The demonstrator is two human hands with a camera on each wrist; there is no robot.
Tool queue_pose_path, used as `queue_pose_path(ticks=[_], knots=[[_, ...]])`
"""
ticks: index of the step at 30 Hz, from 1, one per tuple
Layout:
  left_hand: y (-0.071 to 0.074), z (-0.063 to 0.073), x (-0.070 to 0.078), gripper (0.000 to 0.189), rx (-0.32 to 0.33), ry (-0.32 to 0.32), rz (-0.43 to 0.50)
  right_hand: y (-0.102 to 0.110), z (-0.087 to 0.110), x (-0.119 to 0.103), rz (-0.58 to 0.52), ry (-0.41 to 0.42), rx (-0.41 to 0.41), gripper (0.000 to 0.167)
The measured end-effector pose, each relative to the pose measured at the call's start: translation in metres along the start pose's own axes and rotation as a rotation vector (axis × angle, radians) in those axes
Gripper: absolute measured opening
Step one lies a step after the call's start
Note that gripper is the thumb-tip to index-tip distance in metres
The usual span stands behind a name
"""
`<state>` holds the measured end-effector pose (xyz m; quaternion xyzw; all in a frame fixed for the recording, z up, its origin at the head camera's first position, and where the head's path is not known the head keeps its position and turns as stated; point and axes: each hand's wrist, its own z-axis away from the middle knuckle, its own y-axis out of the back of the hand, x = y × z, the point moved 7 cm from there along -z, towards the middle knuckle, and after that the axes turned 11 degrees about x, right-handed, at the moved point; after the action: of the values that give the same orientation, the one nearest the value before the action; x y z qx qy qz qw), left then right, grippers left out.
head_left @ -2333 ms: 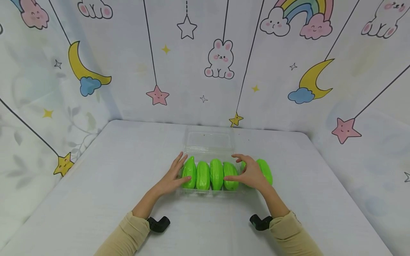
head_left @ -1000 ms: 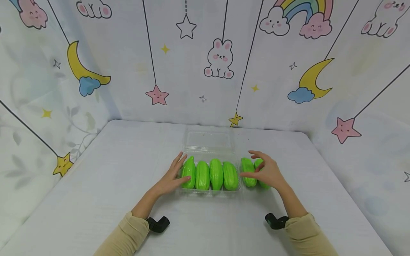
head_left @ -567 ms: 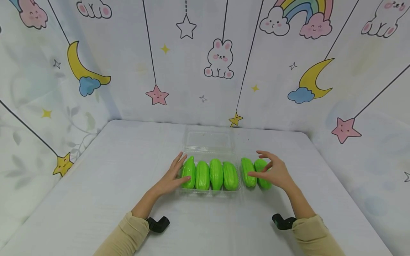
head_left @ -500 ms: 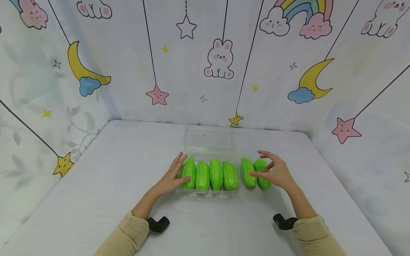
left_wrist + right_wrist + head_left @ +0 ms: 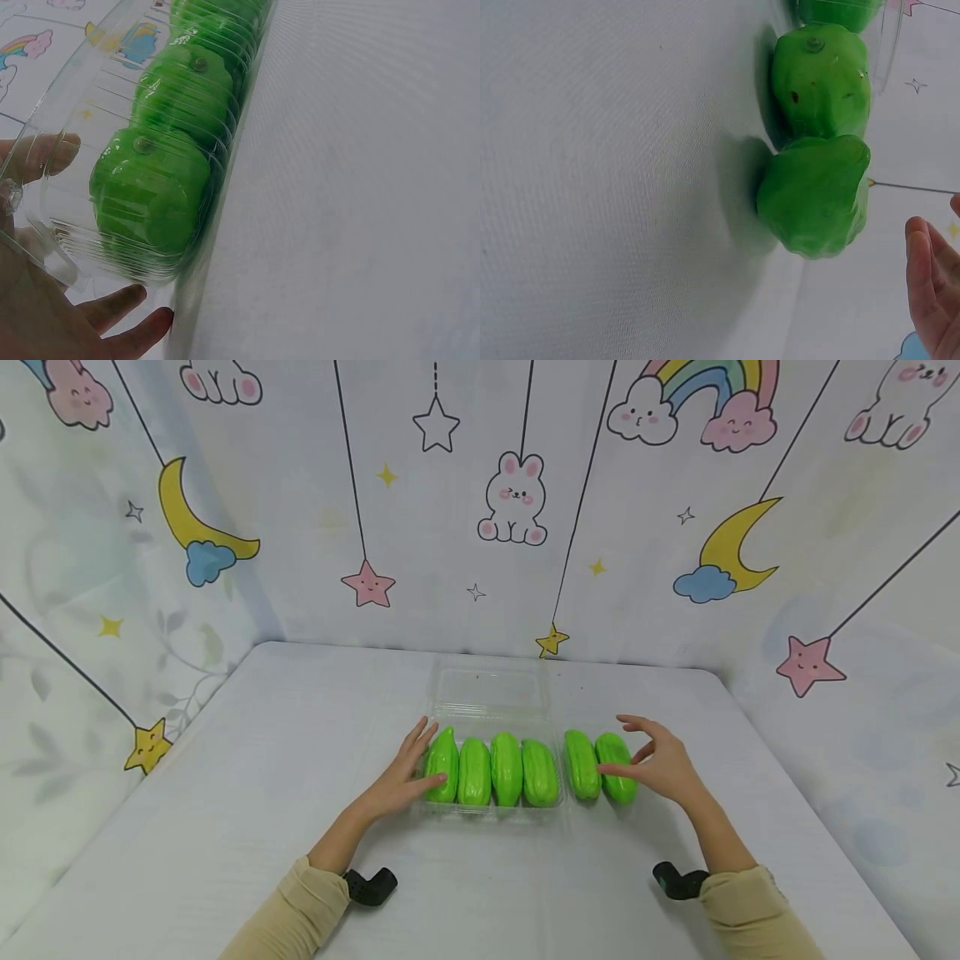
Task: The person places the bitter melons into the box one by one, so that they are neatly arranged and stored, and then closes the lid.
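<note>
In the head view a clear plastic clamshell box [image 5: 491, 810] holds a row of bright green, ridged, gourd-like fruits [image 5: 475, 772]. My left hand [image 5: 397, 783] is at the box's left end, thumb stretched over the rim above the leftmost fruit, other fingers extended along the outside; the left wrist view shows fingertips [image 5: 127, 296] beside the ribbed wall. Two more green fruits lie side by side on the table just right of the box, the nearer one [image 5: 581, 766] and the outer one [image 5: 617, 768]. My right hand [image 5: 660, 764] hovers over the outer one, thumb and fingers apart, holding nothing.
The box's clear lid [image 5: 491, 687] is folded back towards the rear of the white table [image 5: 495, 885]. A patterned cloth backdrop [image 5: 450, 527] rises behind and around the table. Black devices [image 5: 371, 887] are worn at both wrists.
My right hand has drawn away from the fourth fruit in the box and moved right, above the outer loose fruit. The left hand has stayed at the box's left end.
</note>
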<state>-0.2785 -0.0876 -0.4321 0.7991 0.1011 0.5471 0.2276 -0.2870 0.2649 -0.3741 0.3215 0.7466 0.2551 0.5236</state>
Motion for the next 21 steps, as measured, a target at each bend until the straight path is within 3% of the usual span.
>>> queue_pose_path(ticks=[21], knots=[[0.0, 0.0, 0.0, 0.077, 0.005, -0.004, -0.014, -0.002, 0.001, 0.016, -0.002, -0.024, -0.072, 0.085]])
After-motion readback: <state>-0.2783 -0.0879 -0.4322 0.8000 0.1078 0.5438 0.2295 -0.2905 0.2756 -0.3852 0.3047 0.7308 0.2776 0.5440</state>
